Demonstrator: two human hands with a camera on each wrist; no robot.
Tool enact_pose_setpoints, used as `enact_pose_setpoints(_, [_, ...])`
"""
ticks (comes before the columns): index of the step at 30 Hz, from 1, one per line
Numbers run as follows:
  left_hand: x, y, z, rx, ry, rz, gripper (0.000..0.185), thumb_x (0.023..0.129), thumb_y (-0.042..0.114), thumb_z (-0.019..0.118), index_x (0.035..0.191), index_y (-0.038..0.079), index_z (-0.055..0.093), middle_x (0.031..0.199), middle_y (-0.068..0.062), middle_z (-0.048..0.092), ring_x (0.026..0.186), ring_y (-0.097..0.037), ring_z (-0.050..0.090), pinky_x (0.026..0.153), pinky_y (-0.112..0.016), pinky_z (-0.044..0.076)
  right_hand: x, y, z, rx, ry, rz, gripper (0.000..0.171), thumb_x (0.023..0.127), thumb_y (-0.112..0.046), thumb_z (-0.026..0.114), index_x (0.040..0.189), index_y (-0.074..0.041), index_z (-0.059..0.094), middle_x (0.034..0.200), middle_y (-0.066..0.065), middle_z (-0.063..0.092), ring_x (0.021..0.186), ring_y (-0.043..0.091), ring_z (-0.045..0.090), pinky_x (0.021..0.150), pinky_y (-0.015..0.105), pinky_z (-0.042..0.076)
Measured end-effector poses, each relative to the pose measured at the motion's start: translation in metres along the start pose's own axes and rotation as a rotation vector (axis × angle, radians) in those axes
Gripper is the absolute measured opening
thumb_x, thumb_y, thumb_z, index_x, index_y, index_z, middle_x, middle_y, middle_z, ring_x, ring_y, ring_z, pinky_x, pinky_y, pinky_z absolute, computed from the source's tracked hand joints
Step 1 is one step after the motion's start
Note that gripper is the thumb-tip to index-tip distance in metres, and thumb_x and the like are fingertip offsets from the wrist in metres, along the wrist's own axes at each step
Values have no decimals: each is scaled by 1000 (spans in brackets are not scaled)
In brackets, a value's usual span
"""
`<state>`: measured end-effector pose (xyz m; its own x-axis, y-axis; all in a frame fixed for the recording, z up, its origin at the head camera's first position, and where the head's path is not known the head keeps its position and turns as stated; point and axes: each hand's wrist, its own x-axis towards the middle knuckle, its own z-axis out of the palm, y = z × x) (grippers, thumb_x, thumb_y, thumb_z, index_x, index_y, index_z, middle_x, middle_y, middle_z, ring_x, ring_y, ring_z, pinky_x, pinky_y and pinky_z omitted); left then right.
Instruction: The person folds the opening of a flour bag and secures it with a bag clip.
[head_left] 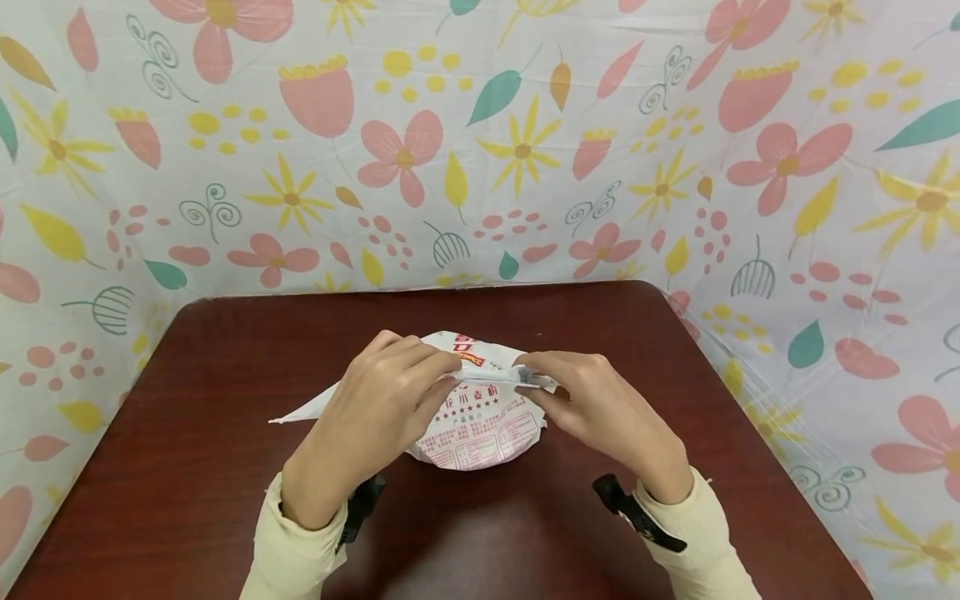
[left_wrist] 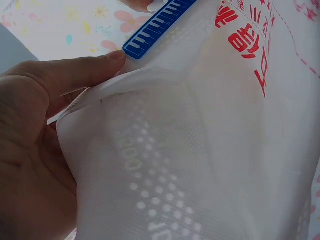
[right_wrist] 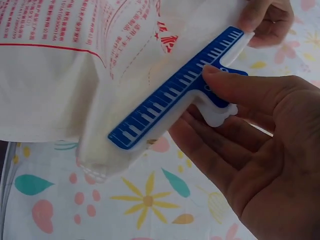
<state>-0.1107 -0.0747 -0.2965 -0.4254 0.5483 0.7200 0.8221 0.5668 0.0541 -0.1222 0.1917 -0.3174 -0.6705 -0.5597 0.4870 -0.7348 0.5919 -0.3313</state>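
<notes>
A white flour bag [head_left: 480,437] with red printing sits on the table, its upper part folded over. My left hand [head_left: 382,387] pinches the folded top edge between thumb and fingers, beside one end of the clip in the left wrist view. A blue bag clip [right_wrist: 175,87] with a piano-key pattern lies across the fold. My right hand [right_wrist: 265,130] holds that clip by its lever, thumb on the blue side and fingers beneath the white part. From the head view the clip is mostly hidden by the hands. A pointed white corner of the bag sticks out left of my left hand.
The dark reddish-brown table [head_left: 225,350] has its rounded back edge near a flower-patterned curtain [head_left: 405,233], which also hangs along both sides. Black straps [head_left: 641,517] sit on both wrists, over cream sleeves.
</notes>
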Motion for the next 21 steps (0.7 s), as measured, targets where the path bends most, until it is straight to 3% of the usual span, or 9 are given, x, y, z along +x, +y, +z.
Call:
enact_pose_setpoints(8, [-4, 8, -8, 81, -31, -49, 10, 83, 10, 77, 90, 9, 70, 82, 1, 67, 75, -16, 59, 74, -33, 43, -6, -1, 3, -22, 24, 0, 30, 83, -4, 77, 110, -12, 69, 102, -6, 68, 88, 6, 62, 74, 29, 54])
enact_pose_setpoints(14, [-9, 14, -18, 75, -22, -71, 12, 86, 16, 76, 92, 8, 70, 86, 0, 69, 74, -16, 58, 75, -33, 44, -15, -1, 1, -83, 46, -13, 34, 81, -9, 80, 113, -10, 69, 108, -2, 67, 99, 11, 64, 82, 33, 54])
enact_pose_setpoints(21, [-14, 15, -20, 58, -59, -83, 15, 85, 18, 78, 93, 8, 69, 88, 0, 69, 80, -17, 62, 74, -33, 45, -26, 1, 1, -120, 74, -27, 36, 82, -14, 80, 116, -11, 68, 114, -2, 65, 107, 12, 60, 89, 28, 49])
